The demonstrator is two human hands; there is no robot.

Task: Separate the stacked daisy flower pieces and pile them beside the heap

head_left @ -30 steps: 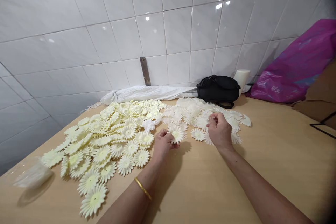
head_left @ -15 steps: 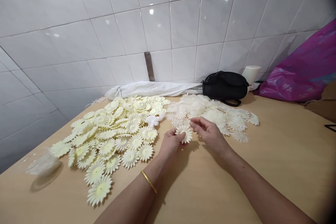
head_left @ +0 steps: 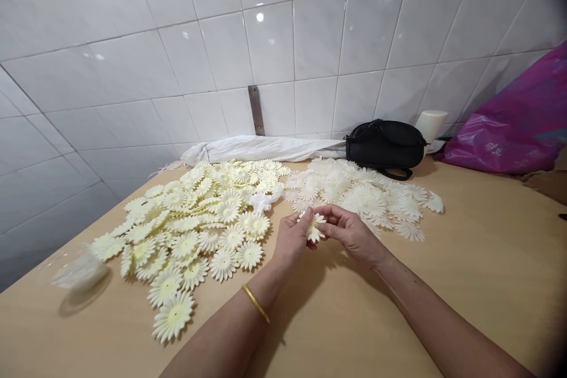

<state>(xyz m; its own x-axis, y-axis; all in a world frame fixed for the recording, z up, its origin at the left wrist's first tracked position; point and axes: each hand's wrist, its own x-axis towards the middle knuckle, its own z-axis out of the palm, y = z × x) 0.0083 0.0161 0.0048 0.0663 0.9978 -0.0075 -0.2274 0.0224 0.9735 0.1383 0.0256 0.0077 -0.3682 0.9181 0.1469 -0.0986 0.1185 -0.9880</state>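
Pinched in my left hand (head_left: 293, 234) is a cream artificial daisy (head_left: 315, 228), held just above the table in front of me. My right hand (head_left: 348, 231) has closed in from the right, its thumb and fingertips gripping the same daisy's edge. Some petals are covered by my fingers. To the left lies a large heap of pale yellow artificial daisies (head_left: 186, 242), several with a small dark centre hole showing. Behind my hands spreads a pile of thinner, whiter, see-through petal pieces (head_left: 367, 198).
A crumpled white scrap (head_left: 261, 202) lies between the piles. At left is a clear plastic bag (head_left: 82, 271). Along the tiled wall are a rolled white cloth (head_left: 266, 149), a black pouch (head_left: 384, 144), a white cylinder (head_left: 430, 125) and a purple bag (head_left: 500, 130).
My right hand has come in to the left and now grips the daisy that my left hand holds. The view has shifted slightly.
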